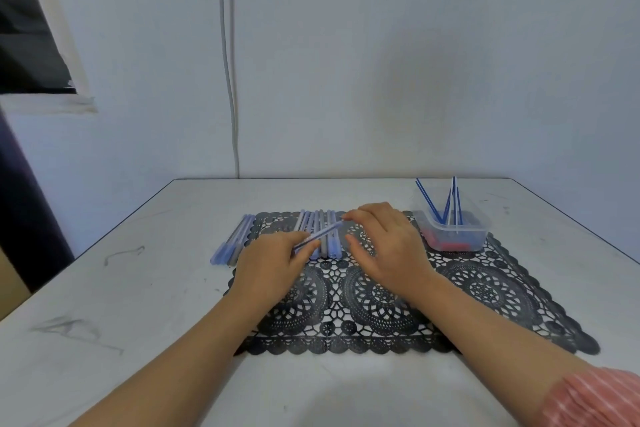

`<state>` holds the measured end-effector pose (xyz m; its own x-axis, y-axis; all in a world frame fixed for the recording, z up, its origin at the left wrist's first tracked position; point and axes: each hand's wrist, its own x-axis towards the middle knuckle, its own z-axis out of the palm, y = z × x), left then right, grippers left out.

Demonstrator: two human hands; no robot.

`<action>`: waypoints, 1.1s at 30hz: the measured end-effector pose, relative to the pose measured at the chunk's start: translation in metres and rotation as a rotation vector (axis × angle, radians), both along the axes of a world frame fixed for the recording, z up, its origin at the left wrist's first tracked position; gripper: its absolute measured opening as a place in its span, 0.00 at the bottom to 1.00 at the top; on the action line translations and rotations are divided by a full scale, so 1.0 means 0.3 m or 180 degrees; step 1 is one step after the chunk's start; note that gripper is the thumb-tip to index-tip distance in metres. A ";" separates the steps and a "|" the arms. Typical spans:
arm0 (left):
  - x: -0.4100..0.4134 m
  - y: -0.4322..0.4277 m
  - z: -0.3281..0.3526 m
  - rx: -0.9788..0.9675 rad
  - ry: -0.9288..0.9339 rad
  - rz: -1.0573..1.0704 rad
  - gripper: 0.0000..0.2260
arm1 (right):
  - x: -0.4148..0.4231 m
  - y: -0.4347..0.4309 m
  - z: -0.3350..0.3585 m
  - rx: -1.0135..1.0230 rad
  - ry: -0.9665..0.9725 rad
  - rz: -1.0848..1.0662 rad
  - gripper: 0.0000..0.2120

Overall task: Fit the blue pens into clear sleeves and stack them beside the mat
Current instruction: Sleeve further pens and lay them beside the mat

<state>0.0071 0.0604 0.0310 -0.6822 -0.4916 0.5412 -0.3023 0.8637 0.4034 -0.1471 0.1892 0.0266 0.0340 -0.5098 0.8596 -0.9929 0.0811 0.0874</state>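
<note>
both hands work over the far left part of a black lace mat (398,298) on a white table (104,305). the left hand (273,267) is closed round the near end of 1 sleeved pen (320,234), thumb and fingers pinched on it, so the pen slants up and away to the right, off the mat. the right hand (384,246) has its thumb and forefinger drawn together at the pen's far tip; whether they grip the tip itself or the end of the clear sleeve is too small to tell. its other fingers (360,246) curl loosely, spread, holding nothing.

under the held pen a row of pens (320,229) lies side by side on the mat, running away from the person, partly hidden by the left hand. they look pale blue and grey, as if sleeved, though the detail is blurred.

a second stack (235,241) of about 4 like pens lies on the bare table, touching the mat's left edge at its far end and angling away from it toward the near end.

at the mat's far right corner stands a clear tub (453,229). several thin blue refills (446,201) stand tilted in it, leaning against its walls, and something red lies on its bottom.

a striped pink sleeve (595,399) covers the right upper arm at the lower right corner. a grey cable (230,80) runs down the white wall behind the table.
</note>
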 end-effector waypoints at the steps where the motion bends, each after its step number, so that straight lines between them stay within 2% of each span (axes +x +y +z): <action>1: -0.001 -0.002 -0.001 -0.0125 -0.0078 -0.0012 0.14 | -0.004 -0.001 -0.003 0.0126 -0.0020 -0.0065 0.12; 7: -0.010 -0.020 -0.017 -0.1002 0.0022 -0.0328 0.14 | -0.015 -0.010 -0.018 0.0517 0.0152 -0.0255 0.14; 10: -0.007 -0.023 -0.016 -0.1082 0.0207 -0.0329 0.13 | -0.021 -0.014 -0.023 0.0561 0.0280 -0.0268 0.10; 14: -0.008 -0.032 -0.018 -0.1236 0.0463 -0.0397 0.15 | -0.026 -0.023 -0.029 0.0570 0.0308 -0.0293 0.11; 24: -0.022 -0.039 -0.029 -0.1867 0.0581 -0.0071 0.14 | -0.016 -0.024 -0.032 0.0328 0.0371 -0.0328 0.05; 28: -0.025 -0.031 -0.025 -0.1896 0.0622 -0.0176 0.15 | -0.016 -0.022 -0.036 0.0234 0.0424 -0.0338 0.02; 33: -0.023 -0.021 -0.015 -0.1871 0.0638 -0.0261 0.15 | -0.014 -0.018 -0.035 0.0122 0.0506 -0.0350 0.04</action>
<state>0.0001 0.0541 0.0266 -0.5624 -0.0232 0.8266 -0.1934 0.9756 -0.1042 -0.1511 0.1839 0.0160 0.1102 -0.5502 0.8277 -0.9516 0.1820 0.2476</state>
